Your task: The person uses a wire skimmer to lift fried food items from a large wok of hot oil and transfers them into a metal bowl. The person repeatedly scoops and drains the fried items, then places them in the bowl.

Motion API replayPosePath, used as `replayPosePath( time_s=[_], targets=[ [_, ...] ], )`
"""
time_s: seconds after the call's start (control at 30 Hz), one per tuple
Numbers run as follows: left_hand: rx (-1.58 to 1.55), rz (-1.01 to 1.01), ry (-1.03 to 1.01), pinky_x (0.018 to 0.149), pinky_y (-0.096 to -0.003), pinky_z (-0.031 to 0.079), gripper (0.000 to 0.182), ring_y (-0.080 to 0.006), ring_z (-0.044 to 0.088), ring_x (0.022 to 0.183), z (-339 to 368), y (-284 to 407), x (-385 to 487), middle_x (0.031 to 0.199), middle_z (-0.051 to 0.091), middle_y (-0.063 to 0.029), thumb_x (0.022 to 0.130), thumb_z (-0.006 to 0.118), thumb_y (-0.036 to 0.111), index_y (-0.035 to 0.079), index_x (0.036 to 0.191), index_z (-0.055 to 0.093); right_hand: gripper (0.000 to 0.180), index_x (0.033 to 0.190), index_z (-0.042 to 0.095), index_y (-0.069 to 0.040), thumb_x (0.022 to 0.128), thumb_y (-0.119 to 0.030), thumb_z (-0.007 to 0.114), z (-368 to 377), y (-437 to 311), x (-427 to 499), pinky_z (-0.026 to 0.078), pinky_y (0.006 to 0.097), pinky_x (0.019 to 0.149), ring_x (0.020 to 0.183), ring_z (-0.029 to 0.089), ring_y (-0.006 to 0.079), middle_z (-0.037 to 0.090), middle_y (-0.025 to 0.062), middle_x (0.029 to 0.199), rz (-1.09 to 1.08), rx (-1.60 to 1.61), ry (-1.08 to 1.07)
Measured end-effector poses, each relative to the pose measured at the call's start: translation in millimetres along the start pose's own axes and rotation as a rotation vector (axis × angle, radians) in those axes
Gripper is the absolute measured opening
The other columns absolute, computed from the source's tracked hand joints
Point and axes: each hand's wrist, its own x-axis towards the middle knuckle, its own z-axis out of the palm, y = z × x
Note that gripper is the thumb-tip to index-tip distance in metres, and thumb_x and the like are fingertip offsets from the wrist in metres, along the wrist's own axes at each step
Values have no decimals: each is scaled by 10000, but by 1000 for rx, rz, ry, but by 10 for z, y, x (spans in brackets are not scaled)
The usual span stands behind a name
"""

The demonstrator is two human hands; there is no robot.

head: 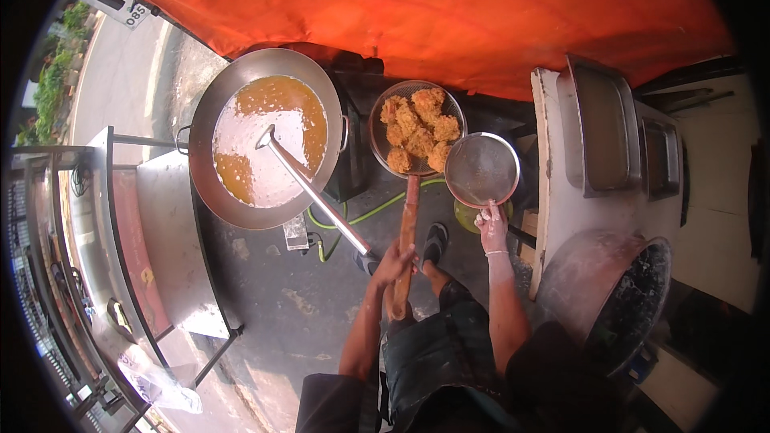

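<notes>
My left hand [394,266] grips the long wooden handle [409,222] of a round wire-mesh strainer [385,103]. Several pieces of golden fried chicken [419,139], coated in rough crumb, lie in the strainer. Beside it, my right hand [493,231], coated whitish, has its fingers on the near rim of a round metal-rimmed sieve [483,169] that looks empty. To the left is a large wok [201,156] of foaming oil [310,141]. A long metal-handled ladle [319,197] leans in the wok, its handle end near my left hand.
A light table [548,150] on the right bears two rectangular metal trays [607,132]. Nearer me stands a large, dusty round tub [586,288]. A green hose [379,210] crosses the floor. On the left is a steel-topped table [174,234]; an orange tarpaulin [421,12] hangs ahead.
</notes>
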Motion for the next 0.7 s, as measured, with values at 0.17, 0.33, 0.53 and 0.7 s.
replayPosePath(
  time_s=[0.17,0.33,0.53,0.7],
  targets=[
    [-11,89,143,689,-305,486,460,-169,597,745,-60,11,-83,893,551,-79,937,450,423,12,1143,429,122,868,489,-157,894,-245,570,399,-210,226,321,222,456,489,375,63,393,-66,601,-72,-112,98],
    [-119,59,271,797,-331,475,386,-177,596,872,-222,-119,-288,1127,534,-55,950,441,382,70,1178,429,171,869,486,-153,863,-270,610,746,-132,284,333,203,448,478,381,44,411,-77,601,-116,-290,25],
    [-100,-25,307,773,-327,482,379,-174,606,861,-368,-444,-646,1093,549,-58,939,472,379,74,1162,444,273,885,454,-128,784,-237,683,845,470,334,394,217,525,588,458,74,475,-15,784,-107,-270,151],
    [-116,-66,337,689,-287,482,326,-153,609,779,-411,-577,-1026,1031,558,-57,944,475,331,59,1122,456,199,930,513,-182,795,-235,649,619,798,338,407,299,730,737,475,115,497,-26,820,105,135,113]
  ],
)
